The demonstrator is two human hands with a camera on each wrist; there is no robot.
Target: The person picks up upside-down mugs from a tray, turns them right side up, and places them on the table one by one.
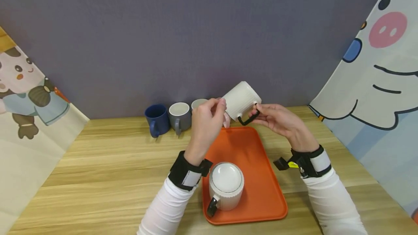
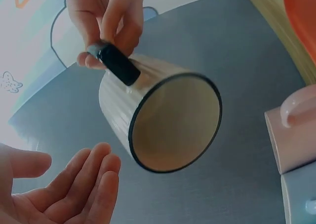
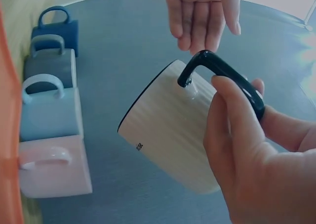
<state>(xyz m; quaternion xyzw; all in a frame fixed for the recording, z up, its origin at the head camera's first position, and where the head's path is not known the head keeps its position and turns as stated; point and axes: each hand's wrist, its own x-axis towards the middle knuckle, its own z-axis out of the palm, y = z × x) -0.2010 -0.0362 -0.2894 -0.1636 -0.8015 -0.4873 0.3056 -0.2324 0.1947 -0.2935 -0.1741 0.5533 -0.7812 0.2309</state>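
Observation:
A white ribbed mug (image 1: pixel 241 100) with a dark rim is held tilted above the far end of an orange tray (image 1: pixel 238 137). My right hand (image 1: pixel 277 120) pinches its black handle (image 3: pixel 224 70) between thumb and fingers. In the left wrist view the mouth of the mug gapes toward the camera, its inside bare. My left hand (image 1: pixel 207 126) is beside the mug with fingers extended and holding nothing; in the left wrist view its palm (image 2: pixel 29 206) shows below the mug. Another white mug (image 1: pixel 228 200) with a black handle stands bottom-up on the tray's near part.
Along the back wall stands a row of mugs: navy (image 1: pixel 157 119), grey (image 1: pixel 180 115), light blue (image 3: pixel 52 115) and pink (image 3: pixel 54 177). The grey wall (image 1: pixel 196 46) rises right behind them. Printed cartoon panels (image 1: pixel 362 82) flank the wooden table (image 1: pixel 107 166).

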